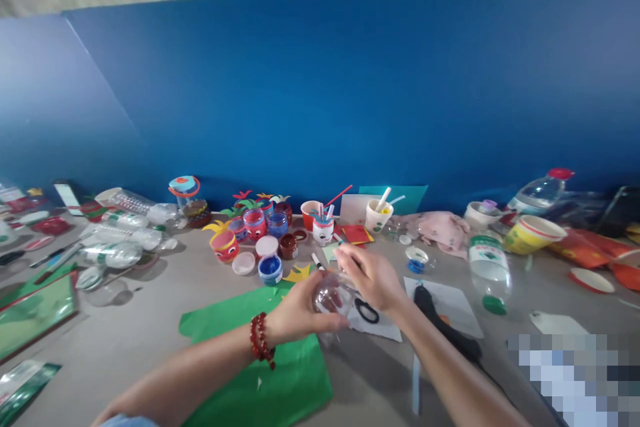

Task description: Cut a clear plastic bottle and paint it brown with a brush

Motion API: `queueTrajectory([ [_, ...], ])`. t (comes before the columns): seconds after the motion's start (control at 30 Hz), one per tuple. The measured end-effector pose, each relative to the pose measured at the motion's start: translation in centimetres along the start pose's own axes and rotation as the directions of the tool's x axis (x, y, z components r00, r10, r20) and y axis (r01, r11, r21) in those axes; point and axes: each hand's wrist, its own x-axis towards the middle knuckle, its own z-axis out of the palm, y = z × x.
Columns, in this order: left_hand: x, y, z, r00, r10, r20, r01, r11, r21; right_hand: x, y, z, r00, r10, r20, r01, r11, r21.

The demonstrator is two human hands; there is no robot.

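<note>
My left hand (300,310), with a red bead bracelet at the wrist, is wrapped round a clear plastic bottle piece (333,297). Close against its far right side is my right hand (373,273), fingers curled in. What those fingers pinch, if anything, is hidden behind the hand. Just beneath the right hand, a black loop (367,311), like a scissors handle, shows over white paper. Green paper (250,347) lies under my left forearm. A marker (317,261) rests beyond the bottle piece.
Paint jars (271,269) and painted face cups (225,245) stand ahead. Clear bottles (113,253) lie at left. To the right are a black glue gun (440,323), an upturned bottle (490,273) and a yellow paper cup (533,235). A blue panel (320,93) closes off the back.
</note>
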Motion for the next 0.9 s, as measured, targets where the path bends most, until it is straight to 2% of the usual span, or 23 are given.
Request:
queueTrajectory([
  [0.13, 0.4, 0.5, 0.3, 0.999, 0.034, -0.026, -0.033, 0.998, 0.049, 0.0, 0.3, -0.8, 1.0, 0.012, 0.002, -0.012, 1.0, 0.018],
  [0.27, 0.4, 1.3, -0.1, 0.998, 0.019, -0.052, -0.005, 0.966, 0.259, 0.3, 0.7, -0.5, 0.996, 0.088, 0.014, -0.088, 0.996, -0.03],
  [0.47, 0.1, 2.4, -0.7, 0.993, 0.042, -0.112, 0.02, 0.865, 0.502, 0.5, 0.7, 0.0, 0.997, 0.034, -0.067, -0.042, 0.991, -0.124],
  [0.67, 0.0, 2.5, -0.7, 0.999, 0.027, -0.021, -0.018, 0.941, 0.339, 0.2, 0.4, 0.0, 0.997, -0.021, -0.075, 0.015, 0.997, -0.072],
  [0.9, 0.4, 2.0, -0.7, 1.0, 0.023, -0.02, -0.018, 0.971, 0.239, 0.5, 0.6, 0.5, 0.994, 0.01, -0.107, -0.015, 0.999, -0.04],
])
